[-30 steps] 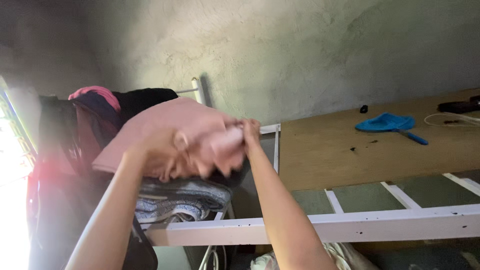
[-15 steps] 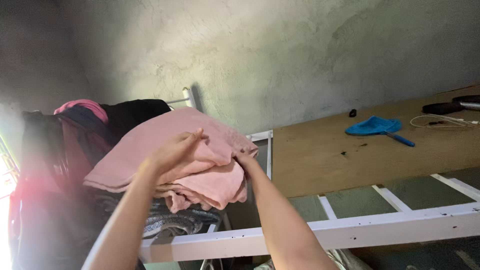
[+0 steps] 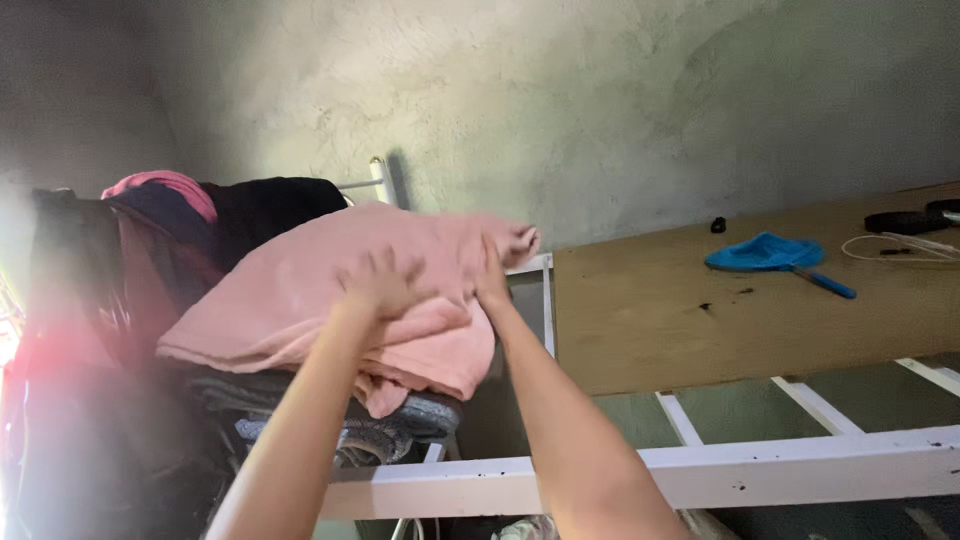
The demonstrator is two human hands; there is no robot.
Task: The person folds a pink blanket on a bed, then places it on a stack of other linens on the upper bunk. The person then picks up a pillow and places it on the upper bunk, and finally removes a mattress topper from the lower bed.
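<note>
Head view: two hands (image 3: 385, 285) (image 3: 490, 280), one pink towel (image 3: 300, 290)

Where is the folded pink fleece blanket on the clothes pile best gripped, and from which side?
Probably the folded pink fleece blanket is best gripped at its thick folded edge overhanging the grey folded cloth, from the near side. The left hand and right hand press on top.
</note>
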